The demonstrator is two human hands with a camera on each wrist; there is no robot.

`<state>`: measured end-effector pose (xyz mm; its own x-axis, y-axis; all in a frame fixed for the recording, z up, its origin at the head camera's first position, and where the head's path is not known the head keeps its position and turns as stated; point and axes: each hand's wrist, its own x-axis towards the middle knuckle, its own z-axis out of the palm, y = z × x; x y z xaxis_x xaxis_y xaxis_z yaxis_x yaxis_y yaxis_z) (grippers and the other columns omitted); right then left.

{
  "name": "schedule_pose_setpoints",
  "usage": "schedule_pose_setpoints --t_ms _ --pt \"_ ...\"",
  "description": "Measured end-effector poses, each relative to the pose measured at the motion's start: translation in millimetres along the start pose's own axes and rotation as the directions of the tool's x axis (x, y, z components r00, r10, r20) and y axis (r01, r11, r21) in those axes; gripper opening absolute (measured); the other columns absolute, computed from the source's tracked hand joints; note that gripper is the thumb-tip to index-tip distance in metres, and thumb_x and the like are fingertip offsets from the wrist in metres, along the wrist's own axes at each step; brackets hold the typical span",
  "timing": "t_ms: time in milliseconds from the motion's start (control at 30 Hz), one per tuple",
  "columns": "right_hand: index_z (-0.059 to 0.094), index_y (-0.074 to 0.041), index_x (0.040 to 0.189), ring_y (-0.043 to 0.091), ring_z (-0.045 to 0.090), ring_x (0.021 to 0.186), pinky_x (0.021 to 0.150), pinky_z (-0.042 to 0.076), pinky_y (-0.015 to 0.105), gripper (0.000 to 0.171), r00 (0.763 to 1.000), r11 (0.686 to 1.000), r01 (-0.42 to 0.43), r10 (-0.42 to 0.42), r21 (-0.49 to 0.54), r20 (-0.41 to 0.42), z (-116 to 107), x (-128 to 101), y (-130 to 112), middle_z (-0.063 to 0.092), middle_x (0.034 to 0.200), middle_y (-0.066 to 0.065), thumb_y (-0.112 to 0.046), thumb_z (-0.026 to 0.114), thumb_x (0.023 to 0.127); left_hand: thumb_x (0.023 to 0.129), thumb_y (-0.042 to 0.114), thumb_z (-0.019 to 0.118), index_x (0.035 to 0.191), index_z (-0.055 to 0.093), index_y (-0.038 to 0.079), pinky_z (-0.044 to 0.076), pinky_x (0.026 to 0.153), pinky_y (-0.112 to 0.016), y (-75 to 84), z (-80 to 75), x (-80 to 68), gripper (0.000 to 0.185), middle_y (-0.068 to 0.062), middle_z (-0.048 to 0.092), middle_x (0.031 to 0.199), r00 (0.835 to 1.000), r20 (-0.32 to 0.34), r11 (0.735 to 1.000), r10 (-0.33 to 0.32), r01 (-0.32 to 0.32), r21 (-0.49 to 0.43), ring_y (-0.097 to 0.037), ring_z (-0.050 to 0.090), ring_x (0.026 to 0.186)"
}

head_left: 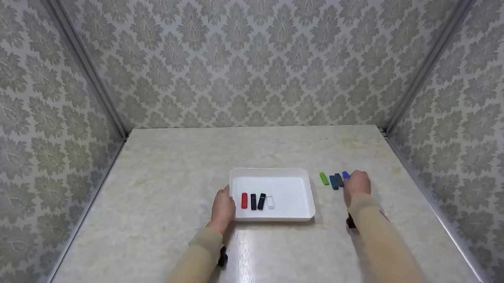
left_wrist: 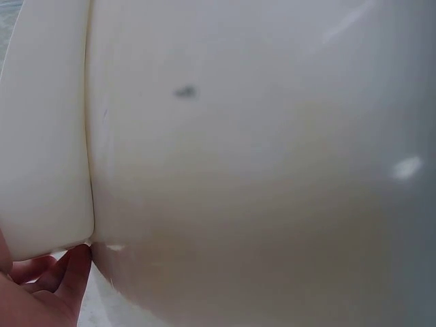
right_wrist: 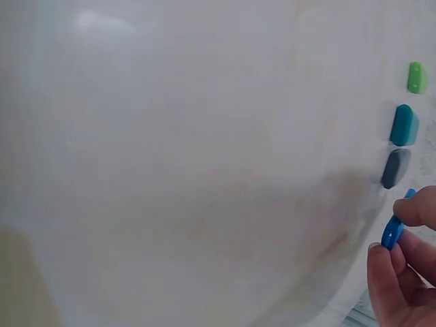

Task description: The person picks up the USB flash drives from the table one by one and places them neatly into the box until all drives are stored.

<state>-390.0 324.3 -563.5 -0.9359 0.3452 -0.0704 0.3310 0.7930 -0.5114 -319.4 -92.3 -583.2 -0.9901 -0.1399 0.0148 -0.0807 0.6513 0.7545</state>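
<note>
My left hand (head_left: 223, 207) holds the left side of a white tray (head_left: 284, 219); its fingertips (left_wrist: 80, 257) sit against the tray's edge in the left wrist view. Inside the tray lie a red USB stick (head_left: 244, 200), two black USB sticks (head_left: 253, 201) and a white USB stick (head_left: 270, 202), side by side. To the right of the tray, my right hand (head_left: 358, 183) pinches a blue USB stick (right_wrist: 393, 231) between thumb and fingers. Left of that hand a dark grey USB stick (right_wrist: 396, 168), a teal USB stick (right_wrist: 404, 125) and a green USB stick (right_wrist: 416, 78) lie on the table.
The pale marbled table (head_left: 173, 169) extends around the tray. Patterned walls (head_left: 257, 57) enclose it at the back and both sides, with metal strips (head_left: 452, 231) along the side edges.
</note>
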Motion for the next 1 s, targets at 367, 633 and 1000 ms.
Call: schedule_pose_setpoints --t_ms 367,633,1000 --pt "0.064 0.012 0.121 0.04 0.064 0.111 0.097 0.057 0.05 0.031 0.995 0.995 0.089 -0.087 0.043 -0.053 -18 2 -26 0.06 0.117 0.028 -0.011 0.055 0.101 0.103 -0.001 0.046 0.149 0.048 -0.006 0.047 0.116 -0.05 0.5 -1.3 -0.8 0.046 -0.025 0.062 0.131 1.0 -0.015 1.0 0.015 -0.015 0.002 -0.039 0.058 0.131" --pt "0.064 0.011 0.121 0.041 0.066 0.109 0.093 0.059 0.05 0.033 0.99 0.989 0.142 -0.141 0.052 -0.022 -18 -9 -43 0.06 0.118 0.029 -0.014 0.054 0.102 0.105 0.003 0.046 0.153 0.04 -0.007 0.04 0.122 -0.051 1.2 0.5 -0.9 0.049 -0.026 0.054 0.146 0.998 0.027 0.998 -0.056 0.057 -0.005 -0.039 0.048 0.143" --pt "0.067 0.01 0.117 0.042 0.067 0.102 0.091 0.059 0.051 0.033 0.965 0.962 0.26 -0.255 0.087 -0.068 -9 -43 -81 0.064 0.113 0.028 -0.016 0.059 0.098 0.106 0.004 0.046 0.154 0.041 -0.004 0.04 0.122 -0.05 2.0 0.1 0.9 0.049 -0.024 0.054 0.147 0.997 0.036 0.997 -0.074 0.074 -0.008 -0.038 0.048 0.144"
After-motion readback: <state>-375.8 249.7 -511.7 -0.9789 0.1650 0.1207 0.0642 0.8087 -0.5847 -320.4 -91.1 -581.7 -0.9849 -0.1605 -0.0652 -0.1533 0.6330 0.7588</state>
